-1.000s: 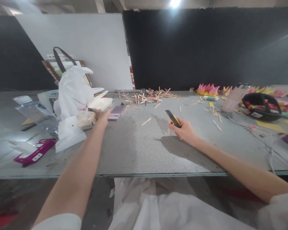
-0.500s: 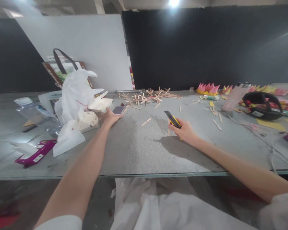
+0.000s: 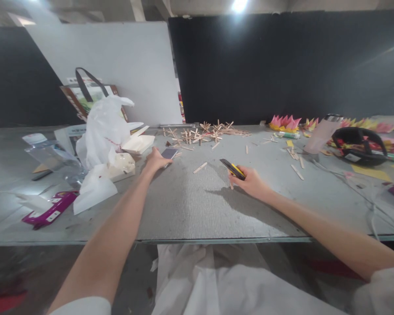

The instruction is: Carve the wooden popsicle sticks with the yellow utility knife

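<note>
My left hand (image 3: 156,161) is closed around the edge of a flat dark phone (image 3: 170,152), close to the table surface. In my right hand (image 3: 253,183) is a black and yellow utility knife (image 3: 232,168), its dark front end pointing up and left. A thin wooden stick (image 3: 230,183) shows below the knife at my right fingertips; whether the fingers pinch it too is hard to see. Between the hands a pair of wooden sticks (image 3: 200,167) lies on the grey table (image 3: 184,210). Behind them spreads a pile of star-like stick pieces (image 3: 197,135).
At left are a white plastic bag (image 3: 100,124), an open food box (image 3: 138,143), a clear bottle (image 3: 52,157) and a purple power strip (image 3: 51,210). To the right stand pink paper flowers (image 3: 285,124), a pale tumbler (image 3: 322,135) and a black handled object (image 3: 359,146); cables (image 3: 351,183) trail there.
My left hand and the phone have shifted a little to the right. My right hand has moved slightly left with the knife, which now tilts lower.
</note>
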`<state>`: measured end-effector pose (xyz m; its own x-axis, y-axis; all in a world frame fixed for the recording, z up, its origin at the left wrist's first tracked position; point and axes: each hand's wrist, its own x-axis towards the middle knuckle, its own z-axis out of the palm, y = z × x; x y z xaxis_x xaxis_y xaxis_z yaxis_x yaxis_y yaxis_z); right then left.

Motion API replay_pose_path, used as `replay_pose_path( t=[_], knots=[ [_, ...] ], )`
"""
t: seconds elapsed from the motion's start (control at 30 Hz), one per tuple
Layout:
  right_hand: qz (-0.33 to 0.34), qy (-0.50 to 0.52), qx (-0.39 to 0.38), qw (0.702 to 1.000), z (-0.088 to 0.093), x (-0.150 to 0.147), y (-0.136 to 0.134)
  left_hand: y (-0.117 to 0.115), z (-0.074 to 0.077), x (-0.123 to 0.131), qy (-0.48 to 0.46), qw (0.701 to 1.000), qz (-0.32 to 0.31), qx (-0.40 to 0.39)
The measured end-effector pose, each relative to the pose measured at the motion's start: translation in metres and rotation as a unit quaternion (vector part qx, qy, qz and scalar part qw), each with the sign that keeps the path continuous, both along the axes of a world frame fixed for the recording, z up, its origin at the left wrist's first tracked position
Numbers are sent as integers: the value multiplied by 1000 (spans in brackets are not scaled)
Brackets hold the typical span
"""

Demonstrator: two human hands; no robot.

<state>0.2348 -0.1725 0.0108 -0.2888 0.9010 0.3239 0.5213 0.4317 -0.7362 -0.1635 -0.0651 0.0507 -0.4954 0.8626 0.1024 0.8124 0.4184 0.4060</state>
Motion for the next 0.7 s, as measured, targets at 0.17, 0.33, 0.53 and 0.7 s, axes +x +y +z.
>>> replay_pose_path(
  t=[0.17,0.33,0.53,0.7],
  knots=[
    [11,4,-4,1000,0,0,-1,4,-1,-14,0,999,47,2],
    [19,5,-11,1000,1,0,-1,2,-9,-18,7,998,62,31],
    [24,9,-12,1000,0,0,-1,4,-15,-16,11,995,65,81],
    [14,4,-13,1000,-2,0,1,4,-14,-14,1,991,95,91]
  ],
)
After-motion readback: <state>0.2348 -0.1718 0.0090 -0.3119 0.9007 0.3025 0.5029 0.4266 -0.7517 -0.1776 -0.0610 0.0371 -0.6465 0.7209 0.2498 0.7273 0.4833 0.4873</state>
